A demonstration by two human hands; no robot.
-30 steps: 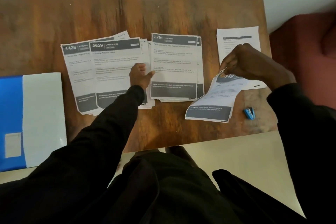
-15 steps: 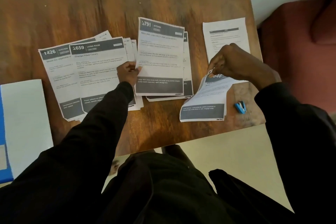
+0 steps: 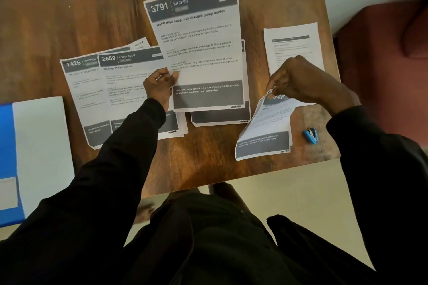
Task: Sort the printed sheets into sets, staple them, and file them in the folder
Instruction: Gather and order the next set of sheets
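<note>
Head view: our left hand pinches the left edge of the white printed sheet headed 3791, held above the pile of printed sheets mid-bench. Our right hand pinches the top corner of the curled set headed 346 near the right edge of the brown wooden bench. We should match headings and square the corners before reaching for the small blue stapler by the front right corner.

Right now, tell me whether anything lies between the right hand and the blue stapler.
Nothing visible does. The blue stapler lies alone on bare table near the right hand, just right of the 346 sheets. But that hand's fingers pinch those sheets' top edge, so it isn't free.
</note>
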